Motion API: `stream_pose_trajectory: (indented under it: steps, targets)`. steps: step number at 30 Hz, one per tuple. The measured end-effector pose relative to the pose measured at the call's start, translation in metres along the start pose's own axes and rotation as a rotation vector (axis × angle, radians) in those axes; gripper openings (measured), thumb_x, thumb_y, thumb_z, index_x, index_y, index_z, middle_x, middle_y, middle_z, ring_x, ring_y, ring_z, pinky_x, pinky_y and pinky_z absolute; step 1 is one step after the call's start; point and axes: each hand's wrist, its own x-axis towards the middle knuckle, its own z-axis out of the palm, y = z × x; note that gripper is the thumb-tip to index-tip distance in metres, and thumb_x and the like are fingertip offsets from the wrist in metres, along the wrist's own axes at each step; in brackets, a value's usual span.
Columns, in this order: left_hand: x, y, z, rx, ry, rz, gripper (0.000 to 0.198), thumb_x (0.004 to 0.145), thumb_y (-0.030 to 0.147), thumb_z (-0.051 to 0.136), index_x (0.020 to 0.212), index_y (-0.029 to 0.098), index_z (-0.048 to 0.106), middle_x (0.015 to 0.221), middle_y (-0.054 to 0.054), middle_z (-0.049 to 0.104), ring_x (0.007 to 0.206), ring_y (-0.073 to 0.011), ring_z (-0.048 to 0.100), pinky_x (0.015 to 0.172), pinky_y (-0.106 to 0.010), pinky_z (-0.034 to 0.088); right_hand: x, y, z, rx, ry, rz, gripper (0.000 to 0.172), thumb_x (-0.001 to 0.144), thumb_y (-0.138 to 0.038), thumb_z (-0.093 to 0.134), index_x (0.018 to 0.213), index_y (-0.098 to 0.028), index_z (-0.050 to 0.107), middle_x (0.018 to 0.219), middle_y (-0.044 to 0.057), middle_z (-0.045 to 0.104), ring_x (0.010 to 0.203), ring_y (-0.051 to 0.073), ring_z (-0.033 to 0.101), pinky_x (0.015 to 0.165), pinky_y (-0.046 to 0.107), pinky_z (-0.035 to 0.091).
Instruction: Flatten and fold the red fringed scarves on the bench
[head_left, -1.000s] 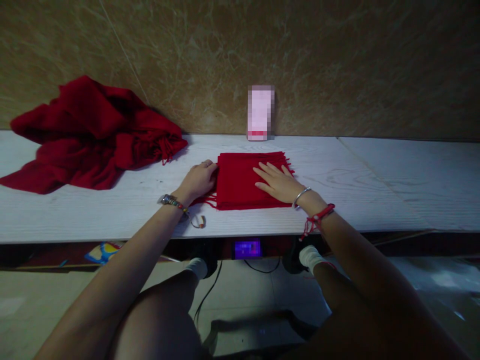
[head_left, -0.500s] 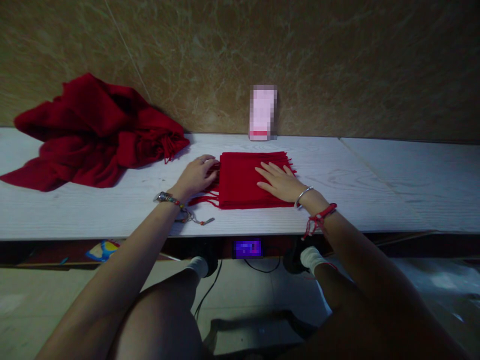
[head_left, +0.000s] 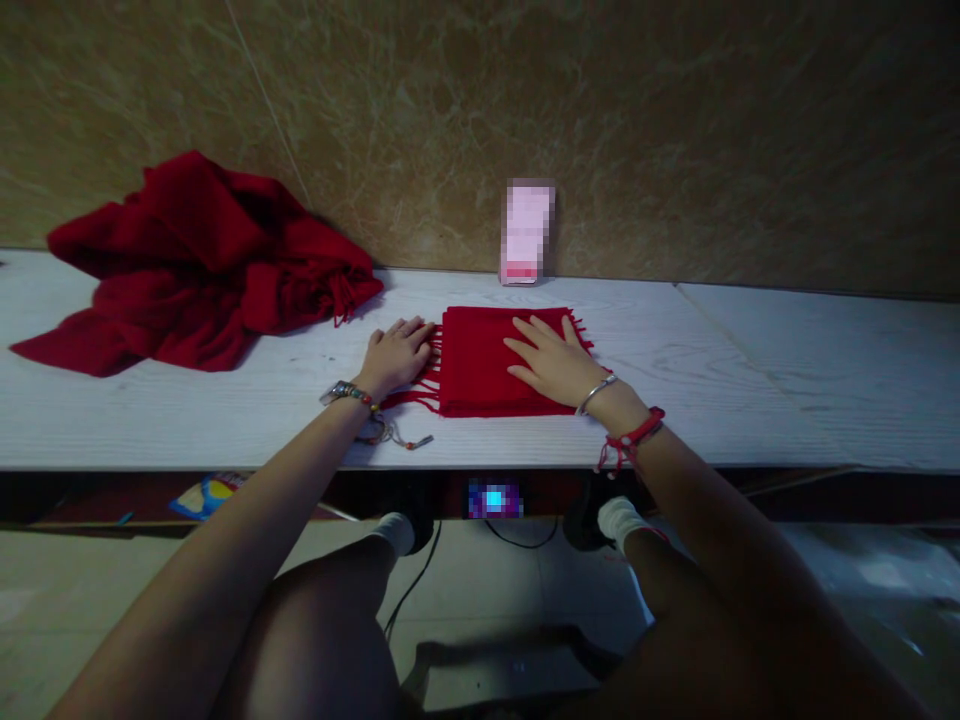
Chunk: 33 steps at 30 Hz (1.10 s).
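Note:
A red fringed scarf, folded into a flat rectangle, lies on the white wood-grain tabletop with its fringes at the left and right ends. My right hand rests flat on the scarf's right half, fingers spread. Over the left fringe lies my left hand, palm down with its fingers stretched out, covering part of the strands. Some loose strands show below its fingertips. Neither hand grips the cloth.
A second red scarf lies crumpled at the left against the marbled wall. A blurred pink upright object stands at the wall behind the folded scarf. Under the tabletop are a lit screen and a colourful packet.
My left hand has flattened, its fingers now stretched out over the fringe instead of curled. My right hand has slid slightly left on the scarf. The view has shifted a little.

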Motion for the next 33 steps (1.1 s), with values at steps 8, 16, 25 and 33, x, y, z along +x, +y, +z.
stream_pose_trajectory:
  steps: [8,16,25,33]
  targets:
    - [0.006,-0.017,0.002,-0.318,0.160,-0.017,0.051,0.084,0.026,0.025,0.122,0.015,0.057,0.133,-0.008,0.054,0.125,-0.0193,0.044,0.107,-0.037,0.032,0.023,-0.071,-0.023,0.062,-0.124,-0.059,0.060,0.091,-0.049,0.040,0.144,-0.022,0.033,0.153,0.013,0.025,0.137,0.035,0.026,0.105,0.058,0.028]
    - [0.007,-0.028,0.001,-0.396,0.240,-0.040,0.047,0.081,0.025,0.028,0.109,0.010,0.063,0.114,-0.013,0.064,0.109,-0.0222,0.055,0.100,-0.036,0.040,0.026,-0.078,-0.022,0.110,-0.310,0.011,0.073,0.084,-0.065,0.039,0.146,-0.028,0.028,0.153,0.018,0.021,0.135,0.042,0.026,0.100,0.058,0.033]
    - [0.008,-0.028,0.004,-0.268,0.208,0.041,0.043,0.082,0.022,0.029,0.104,0.011,0.065,0.106,-0.012,0.065,0.102,-0.0214,0.056,0.096,-0.034,0.043,0.022,-0.081,-0.009,0.043,-0.277,-0.005,0.076,0.081,-0.058,0.053,0.146,-0.029,0.026,0.154,0.019,0.015,0.136,0.044,0.019,0.102,0.062,0.027]
    - [0.008,-0.026,0.008,-0.092,0.143,0.099,0.042,0.086,0.028,0.036,0.114,0.009,0.061,0.117,-0.015,0.059,0.108,-0.0252,0.054,0.096,-0.038,0.042,0.021,-0.073,-0.010,0.094,-0.294,-0.029,0.072,0.083,-0.055,0.051,0.146,-0.029,0.028,0.155,0.017,0.017,0.137,0.044,0.018,0.103,0.060,0.029]
